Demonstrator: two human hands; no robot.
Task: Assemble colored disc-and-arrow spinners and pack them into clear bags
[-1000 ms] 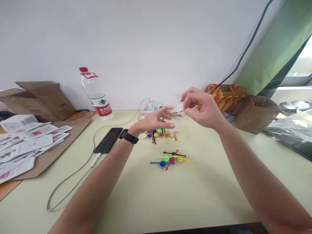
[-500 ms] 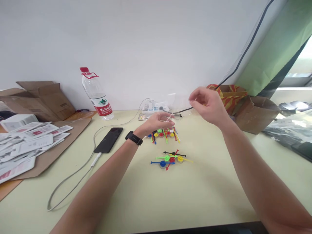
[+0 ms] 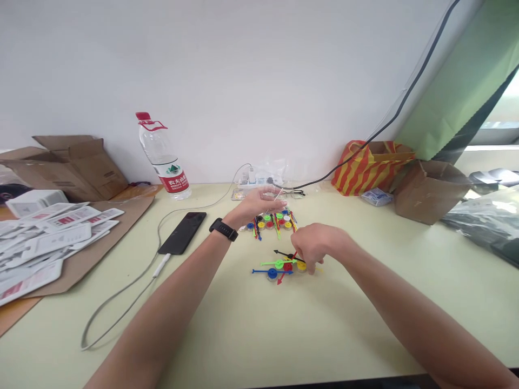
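Observation:
My left hand (image 3: pixel 261 204), with a black watch on its wrist, is closed on a clear plastic bag (image 3: pixel 278 168) whose outline is faint. Beneath it lies a group of colourful arrow spinners with round bases (image 3: pixel 269 225). My right hand (image 3: pixel 314 244) reaches down to a nearer cluster, fingers curled onto the yellow spinner (image 3: pixel 301 266); its fingertips are partly hidden. Beside that lie a blue spinner (image 3: pixel 272 273), a green spinner (image 3: pixel 279 264), a red spinner (image 3: pixel 287 267) and a black spinner (image 3: pixel 281 253), their arrows overlapping.
A phone (image 3: pixel 182 233) on a white cable and a large water bottle (image 3: pixel 164 156) stand to the left, near piled white packets (image 3: pixel 52 237) and a cardboard box (image 3: pixel 77 167). Behind are a power strip (image 3: pixel 245 177) and glasses (image 3: pixel 298 193). A striped bag (image 3: pixel 352 170) and box (image 3: pixel 424 192) sit right.
My right hand has come down from beside the plastic bag to the near spinner cluster. My left hand stays almost in place above the far group.

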